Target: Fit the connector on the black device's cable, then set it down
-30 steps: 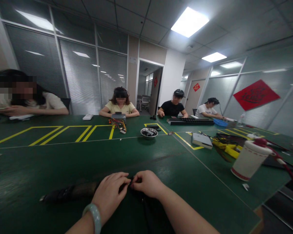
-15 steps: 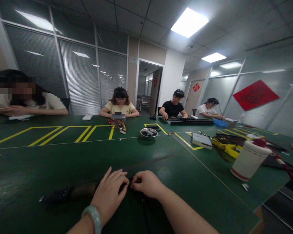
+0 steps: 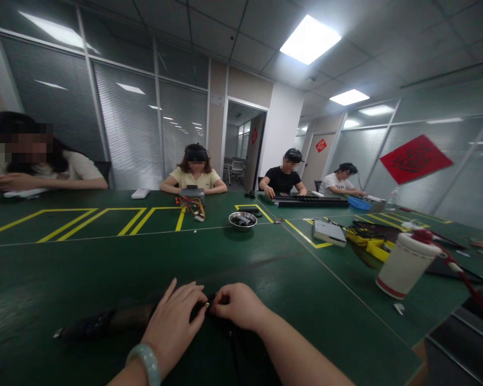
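Note:
A long dark bundle (image 3: 121, 320), which looks like a folded umbrella, lies across the table in front of me, its shiny metal tip (image 3: 58, 333) at the left end. My left hand (image 3: 179, 316) rests over its right part, thumb and index finger pinched together beside a tiny shiny metal bit (image 3: 207, 304). Close against it, my right hand (image 3: 239, 306) pinches dark material at the same spot with curled fingers. Black material (image 3: 241, 354) spreads below the hands toward me. My fingers hide exactly what is gripped.
A metal bowl (image 3: 242, 221) of dark pieces stands beyond my hands. To the right are a white cup (image 3: 406, 265) with a red strap, a grey box (image 3: 329, 232) and yellow trays (image 3: 380, 250). Several people sit across the table, one behind a device with coloured wires (image 3: 193, 206).
The view has shifted slightly, so the table and hands appear a little farther left. Both hands keep their pinched pose at the same spot on the bundle.

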`<state>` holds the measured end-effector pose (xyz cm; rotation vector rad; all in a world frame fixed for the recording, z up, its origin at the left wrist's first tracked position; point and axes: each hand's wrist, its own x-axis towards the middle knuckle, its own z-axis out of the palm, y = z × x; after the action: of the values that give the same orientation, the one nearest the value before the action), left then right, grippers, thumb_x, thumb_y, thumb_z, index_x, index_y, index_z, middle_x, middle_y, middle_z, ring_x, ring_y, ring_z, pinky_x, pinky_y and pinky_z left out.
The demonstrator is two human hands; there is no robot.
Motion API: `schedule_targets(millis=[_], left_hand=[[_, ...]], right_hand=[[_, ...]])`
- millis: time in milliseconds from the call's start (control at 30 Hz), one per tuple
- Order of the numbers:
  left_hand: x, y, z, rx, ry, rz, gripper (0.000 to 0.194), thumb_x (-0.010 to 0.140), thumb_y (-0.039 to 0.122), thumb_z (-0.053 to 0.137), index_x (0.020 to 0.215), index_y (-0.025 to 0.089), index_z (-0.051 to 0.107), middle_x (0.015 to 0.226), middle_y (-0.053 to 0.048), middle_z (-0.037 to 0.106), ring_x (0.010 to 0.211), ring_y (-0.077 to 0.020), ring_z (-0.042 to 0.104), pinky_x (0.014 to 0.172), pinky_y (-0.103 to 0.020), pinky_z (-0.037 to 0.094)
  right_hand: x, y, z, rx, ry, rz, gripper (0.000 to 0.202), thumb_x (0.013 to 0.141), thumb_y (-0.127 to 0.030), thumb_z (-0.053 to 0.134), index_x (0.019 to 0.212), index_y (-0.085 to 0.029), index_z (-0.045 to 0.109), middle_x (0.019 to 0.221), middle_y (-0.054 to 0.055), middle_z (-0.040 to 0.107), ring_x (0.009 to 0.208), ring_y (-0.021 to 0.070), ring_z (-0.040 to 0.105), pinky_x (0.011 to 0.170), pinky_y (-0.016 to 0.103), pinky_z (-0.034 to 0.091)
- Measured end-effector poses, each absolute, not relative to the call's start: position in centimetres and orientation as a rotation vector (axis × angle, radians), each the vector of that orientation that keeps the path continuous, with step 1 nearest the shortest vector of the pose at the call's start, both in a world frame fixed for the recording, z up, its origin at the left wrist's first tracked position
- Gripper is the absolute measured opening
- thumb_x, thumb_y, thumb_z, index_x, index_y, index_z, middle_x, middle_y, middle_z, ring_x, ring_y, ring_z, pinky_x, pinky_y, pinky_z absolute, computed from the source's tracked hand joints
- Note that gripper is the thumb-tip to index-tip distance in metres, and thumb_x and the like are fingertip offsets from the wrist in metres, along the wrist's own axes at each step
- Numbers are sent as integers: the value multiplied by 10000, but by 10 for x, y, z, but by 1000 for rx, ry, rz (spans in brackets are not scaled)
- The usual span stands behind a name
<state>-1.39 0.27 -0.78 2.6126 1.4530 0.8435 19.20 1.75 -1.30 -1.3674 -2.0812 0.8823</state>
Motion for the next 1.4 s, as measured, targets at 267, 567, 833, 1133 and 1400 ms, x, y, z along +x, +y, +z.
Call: schedule_targets(millis=[267, 567, 833, 1133, 1400], left_hand=[[-15, 6, -11, 2621, 1432, 802, 186, 856, 367, 528, 954, 292, 667, 1158, -9, 642, 1173, -243, 534, 1127, -568, 179], [-17, 9, -12, 2622, 1393, 790, 211, 884, 343, 510, 1010, 322, 678, 1160, -1, 650, 1159, -236, 549, 1120, -574, 197], [-14, 4, -6, 2627, 1423, 744, 226, 886, 357, 496, 1029, 363, 671, 1169, 24, 650, 1186, -233, 534, 1126, -575, 172], [-13, 2, -4, 2572, 1465, 794, 172, 858, 363, 521, 928, 281, 655, 1125, -2, 657, 1170, -246, 538, 1132, -576, 150], [-16, 5, -8, 2572, 1448, 811, 204, 866, 399, 516, 931, 284, 671, 1141, -9, 653, 1166, -239, 541, 1137, -561, 157]], right_hand=[[192, 18, -14, -1353, -2084, 881, 193, 760, -363, 660, 877, -221, 717, 802, -14, 699, 685, 112, 600, 590, 188, 385], [192, 17, -13, -1359, -2074, 888, 193, 767, -367, 658, 871, -217, 717, 798, -10, 699, 674, 112, 600, 596, 191, 393], [193, 19, -17, -1334, -2086, 865, 186, 768, -361, 657, 867, -214, 714, 794, -16, 694, 678, 109, 593, 579, 188, 380], [192, 18, -13, -1356, -2094, 873, 180, 769, -358, 664, 873, -220, 716, 803, -14, 693, 698, 114, 596, 590, 192, 385], [191, 17, -11, -1398, -2088, 882, 189, 773, -359, 669, 880, -211, 717, 801, -7, 694, 686, 114, 595, 578, 191, 376]])
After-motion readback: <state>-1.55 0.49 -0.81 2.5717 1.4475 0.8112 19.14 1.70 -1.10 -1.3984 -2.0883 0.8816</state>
